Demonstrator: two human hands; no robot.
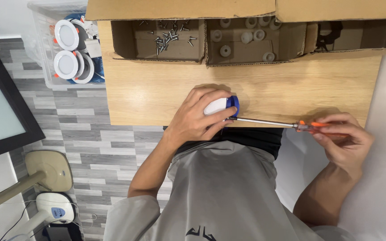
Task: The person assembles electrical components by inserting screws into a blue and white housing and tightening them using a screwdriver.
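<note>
Down at the near edge of the wooden bench (157, 96), the left hand (197, 118) has its grip closed around a small white-and-blue round fitting (222, 105), while the right hand (345, 140) clasps the orange handle of a screwdriver (287, 125) whose tip meets that fitting.

The left hand (199, 117) cups a small round white-and-blue plastic fixture (222, 105) at the near edge of the light wooden table (157, 89). The right hand (342, 138) grips the orange handle of a long steel-shafted screwdriver (269, 122) — its tip seemingly meets the fixture's side. Behind — an open cardboard box (202, 60) with loose metal screws (168, 35).
</note>
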